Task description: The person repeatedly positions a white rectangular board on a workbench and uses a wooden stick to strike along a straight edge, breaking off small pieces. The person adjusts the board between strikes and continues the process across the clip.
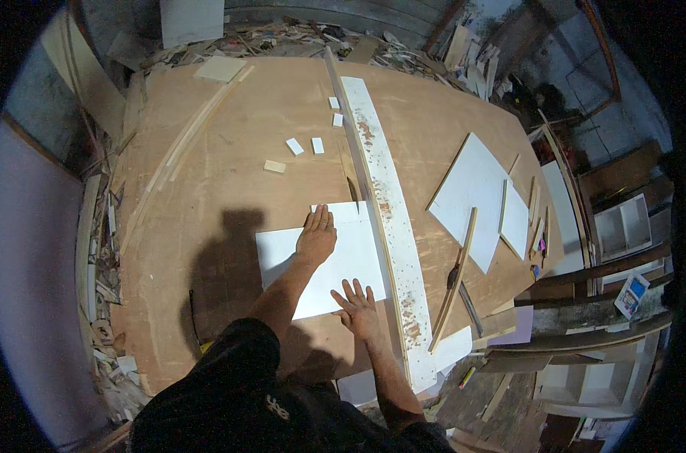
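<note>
A small white box with a blue and red label [631, 294] sat on a shelf at the far right. On the brown plywood worktable [207, 166], a white rectangular board [335, 268] lay under both open hands: the left hand [316, 235] flat on its far edge, the right hand [358, 309] spread on its near corner. A long paint-spotted white plank [388, 211] lay just beside it.

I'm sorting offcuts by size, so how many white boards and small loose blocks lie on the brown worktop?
White panel under both hands: 1
Long speckled white plank: 1
White panels at right: 2
Small white blocks: 4
Small pale wood block: 1
Total: 9
</note>
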